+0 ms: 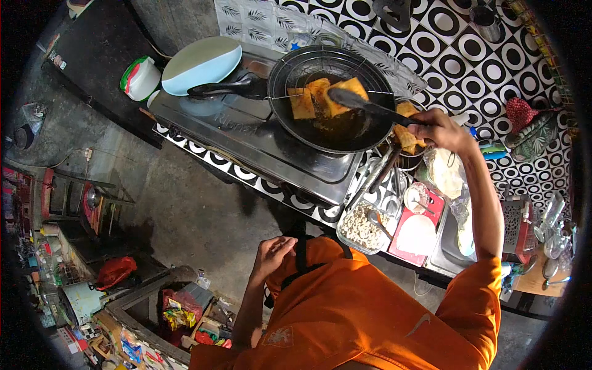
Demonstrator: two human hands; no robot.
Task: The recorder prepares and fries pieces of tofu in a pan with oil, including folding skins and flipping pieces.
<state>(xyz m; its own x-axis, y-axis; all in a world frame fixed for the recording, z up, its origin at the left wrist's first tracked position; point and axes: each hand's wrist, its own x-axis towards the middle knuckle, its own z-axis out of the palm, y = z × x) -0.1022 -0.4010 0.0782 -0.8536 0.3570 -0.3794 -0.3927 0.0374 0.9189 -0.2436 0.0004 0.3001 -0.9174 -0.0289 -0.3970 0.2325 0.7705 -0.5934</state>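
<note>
A black wok of hot oil sits on a steel gas stove, with a wire rack along its rim. Several golden-brown folded pastry squares lie in it. My right hand grips the handle of a black spatula, whose head is against one of the pastries. Beside the wok, under my right hand, a pan holds more fried pastries. My left hand is raised near my body, fingers bent, away from the stove; whether it holds anything is not clear.
A lid-like blue and grey plate leans at the stove's left. Right of the stove are a glass dish of chopped filling with a spoon, a red cutting board bearing a white wrapper, and a small bowl. A pan handle juts over the counter.
</note>
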